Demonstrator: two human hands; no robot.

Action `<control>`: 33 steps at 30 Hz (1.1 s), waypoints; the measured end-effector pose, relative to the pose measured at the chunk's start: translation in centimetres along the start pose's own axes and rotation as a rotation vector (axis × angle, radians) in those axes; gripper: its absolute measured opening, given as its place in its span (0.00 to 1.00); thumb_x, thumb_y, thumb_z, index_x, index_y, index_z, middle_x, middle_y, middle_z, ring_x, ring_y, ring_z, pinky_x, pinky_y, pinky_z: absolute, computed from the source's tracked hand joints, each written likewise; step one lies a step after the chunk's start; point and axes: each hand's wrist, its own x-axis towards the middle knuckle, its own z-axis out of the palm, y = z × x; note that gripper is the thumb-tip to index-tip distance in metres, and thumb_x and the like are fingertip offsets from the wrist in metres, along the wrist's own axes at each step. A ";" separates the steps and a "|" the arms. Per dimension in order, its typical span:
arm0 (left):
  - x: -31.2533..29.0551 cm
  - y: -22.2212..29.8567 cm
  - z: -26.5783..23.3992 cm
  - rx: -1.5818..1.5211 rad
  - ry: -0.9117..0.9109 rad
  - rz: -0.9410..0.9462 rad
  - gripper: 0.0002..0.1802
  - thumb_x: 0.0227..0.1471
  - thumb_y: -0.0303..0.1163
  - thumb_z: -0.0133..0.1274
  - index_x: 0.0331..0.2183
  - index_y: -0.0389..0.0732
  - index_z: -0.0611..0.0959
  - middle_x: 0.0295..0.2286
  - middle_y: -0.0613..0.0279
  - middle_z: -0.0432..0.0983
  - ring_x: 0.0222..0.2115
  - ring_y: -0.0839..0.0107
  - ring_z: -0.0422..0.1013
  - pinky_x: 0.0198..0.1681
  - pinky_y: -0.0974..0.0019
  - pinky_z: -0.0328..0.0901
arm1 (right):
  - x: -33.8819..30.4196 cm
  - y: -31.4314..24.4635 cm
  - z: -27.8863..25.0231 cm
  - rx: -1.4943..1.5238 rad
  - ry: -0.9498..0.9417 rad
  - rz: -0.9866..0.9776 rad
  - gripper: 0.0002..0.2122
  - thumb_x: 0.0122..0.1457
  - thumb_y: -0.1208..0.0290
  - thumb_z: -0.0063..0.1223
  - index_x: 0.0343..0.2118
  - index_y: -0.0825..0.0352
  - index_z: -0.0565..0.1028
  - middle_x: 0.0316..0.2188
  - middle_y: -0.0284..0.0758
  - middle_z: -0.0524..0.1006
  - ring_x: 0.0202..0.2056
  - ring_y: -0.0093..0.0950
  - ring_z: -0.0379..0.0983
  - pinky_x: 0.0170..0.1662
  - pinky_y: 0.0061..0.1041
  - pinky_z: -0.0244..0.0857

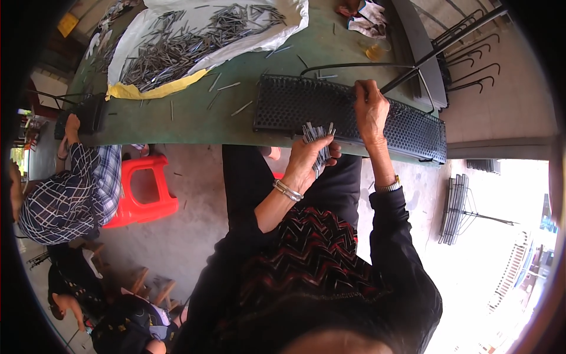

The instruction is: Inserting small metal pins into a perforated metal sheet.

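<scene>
A bunch of thin grey metal strips (317, 133) is gripped in my left hand (305, 158), just off the table's near edge. My right hand (371, 112) is closed in a pinch over a long black perforated metal panel (295, 101). Whatever is between its fingertips is too small and hidden to make out. The panel lies along the near edge of the green table (194, 127), with a bent black rod frame (365, 65) rising over it. Several loose metal strips (242, 108) are scattered to the panel's left.
A white sack with a yellow edge (295, 23) holds a heap of metal strips (200, 44) at the far left. Gloves (368, 20) lie at the far right beside stacked dark panels (415, 44). At left, a person (65, 183) works near a red stool (168, 189); other people sit lower left.
</scene>
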 end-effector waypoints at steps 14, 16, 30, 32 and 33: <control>-1.0 -0.3 0.1 -0.049 -0.017 0.009 0.06 0.51 0.27 0.55 0.32 0.35 0.78 0.26 0.53 0.78 0.25 0.64 0.77 0.24 0.65 0.72 | -1.0 -0.7 -1.0 -0.200 -0.105 -0.050 0.06 0.55 0.66 0.55 0.35 0.57 0.78 0.31 0.38 0.72 0.32 0.38 0.73 0.33 0.34 0.67; -1.1 -0.2 0.2 -0.063 -0.029 0.017 0.06 0.51 0.26 0.54 0.32 0.34 0.78 0.26 0.52 0.78 0.25 0.64 0.77 0.25 0.65 0.72 | -0.9 -0.6 -1.2 -0.180 -0.247 -0.069 0.06 0.54 0.66 0.56 0.35 0.57 0.79 0.32 0.38 0.72 0.32 0.39 0.73 0.35 0.34 0.67; -1.1 0.3 -0.2 -0.021 -0.022 0.027 0.08 0.50 0.25 0.55 0.34 0.32 0.79 0.28 0.51 0.79 0.26 0.64 0.78 0.24 0.65 0.73 | -3.6 -3.2 -4.3 0.546 -0.821 0.367 0.09 0.54 0.71 0.54 0.33 0.72 0.76 0.24 0.35 0.76 0.27 0.23 0.71 0.33 0.23 0.65; -1.2 0.4 -0.3 0.005 -0.009 0.024 0.09 0.50 0.26 0.55 0.34 0.33 0.79 0.27 0.52 0.79 0.26 0.64 0.78 0.24 0.66 0.73 | -2.8 -3.7 -4.6 0.492 -0.831 0.416 0.09 0.54 0.71 0.53 0.32 0.72 0.76 0.24 0.33 0.75 0.27 0.20 0.69 0.31 0.21 0.64; -1.3 0.5 -0.4 0.041 -0.025 0.028 0.09 0.49 0.26 0.56 0.34 0.33 0.80 0.27 0.52 0.79 0.26 0.65 0.78 0.23 0.66 0.72 | -2.6 -4.0 -4.6 0.494 -0.834 0.414 0.09 0.54 0.71 0.53 0.32 0.72 0.76 0.24 0.33 0.75 0.27 0.20 0.69 0.31 0.21 0.64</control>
